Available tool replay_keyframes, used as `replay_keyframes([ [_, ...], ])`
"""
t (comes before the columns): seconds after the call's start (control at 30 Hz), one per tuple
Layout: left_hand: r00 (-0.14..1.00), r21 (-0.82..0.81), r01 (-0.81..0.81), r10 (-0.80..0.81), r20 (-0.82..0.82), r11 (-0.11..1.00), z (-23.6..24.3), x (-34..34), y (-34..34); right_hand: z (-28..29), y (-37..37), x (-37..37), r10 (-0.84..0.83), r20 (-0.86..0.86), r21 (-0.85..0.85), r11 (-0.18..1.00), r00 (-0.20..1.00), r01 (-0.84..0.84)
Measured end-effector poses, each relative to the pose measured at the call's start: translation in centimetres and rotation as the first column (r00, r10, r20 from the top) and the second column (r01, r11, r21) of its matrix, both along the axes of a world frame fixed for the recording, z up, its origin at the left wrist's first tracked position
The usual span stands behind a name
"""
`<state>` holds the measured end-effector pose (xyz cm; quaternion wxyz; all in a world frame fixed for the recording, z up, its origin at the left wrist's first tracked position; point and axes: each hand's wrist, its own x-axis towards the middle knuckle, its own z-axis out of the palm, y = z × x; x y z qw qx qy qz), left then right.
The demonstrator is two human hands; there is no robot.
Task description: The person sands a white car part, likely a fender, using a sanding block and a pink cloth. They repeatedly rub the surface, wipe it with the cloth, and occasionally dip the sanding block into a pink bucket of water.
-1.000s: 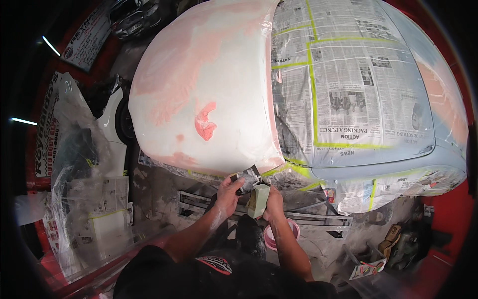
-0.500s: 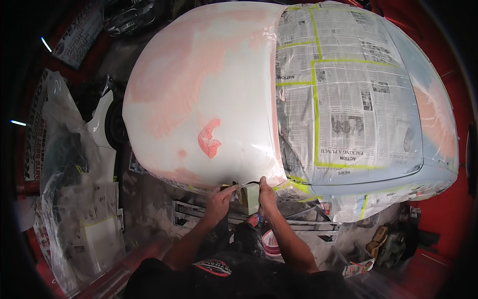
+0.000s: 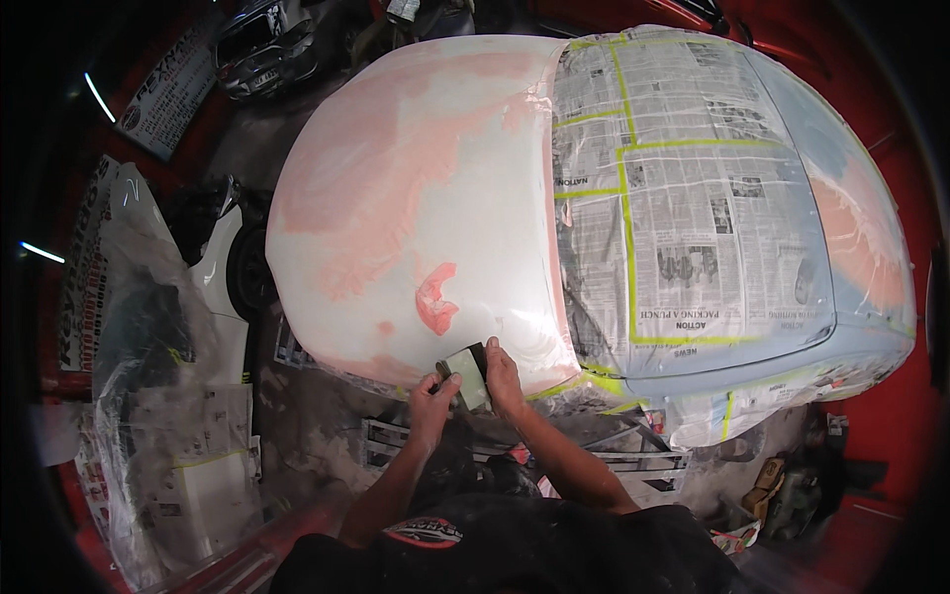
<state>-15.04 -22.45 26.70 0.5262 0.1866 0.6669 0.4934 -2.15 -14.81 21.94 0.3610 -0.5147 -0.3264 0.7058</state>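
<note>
Between my hands is a sanding block [image 3: 463, 376], a dark block with a pale green sheet over its face. My left hand [image 3: 432, 408] grips its left edge, thumb on the pale face. My right hand [image 3: 504, 379] holds the dark right edge, fingers along its side. They hold it at the near edge of a car bonnet [image 3: 495, 238], which is white with sanded pink patches. A crumpled pink rag [image 3: 435, 297] lies on the bonnet just beyond the block.
Newspaper [image 3: 683, 247], clear film and yellow-green tape mask the windscreen and roof to the right. At left stand a film-covered panel [image 3: 163, 307] and a white car fender [image 3: 220, 262]. Another car [image 3: 265, 49] is at the back left. A metal frame [image 3: 633, 465] stands below the car's near side.
My hands have moved left with the block, and its pale face now tilts up toward me. My left thumb has come onto that face. The whole view has shifted slightly.
</note>
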Motion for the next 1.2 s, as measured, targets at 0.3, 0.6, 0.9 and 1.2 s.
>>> replay_keyframes([
  [0.3,0.996,-0.157,0.049,-0.036,0.085,0.986,-2.9,-1.3,3.4,0.1,-0.1,0.8,0.236,0.004,0.179,0.956,0.972,-0.233],
  [0.6,0.989,0.022,0.050,-0.046,-0.141,0.999,-10.9,-5.8,8.2,-4.5,4.6,0.4,0.072,0.312,0.073,0.992,0.947,-0.099],
  [0.9,0.569,-0.391,0.135,-0.394,-0.722,0.911,-12.6,-10.1,14.6,-9.1,4.2,1.3,-0.028,0.492,0.191,0.979,0.870,-0.076],
  [1.2,0.692,-0.073,0.150,-0.157,-0.705,0.986,-3.5,-7.6,9.3,-4.4,2.2,2.9,0.101,0.382,0.164,0.971,0.919,-0.175],
])
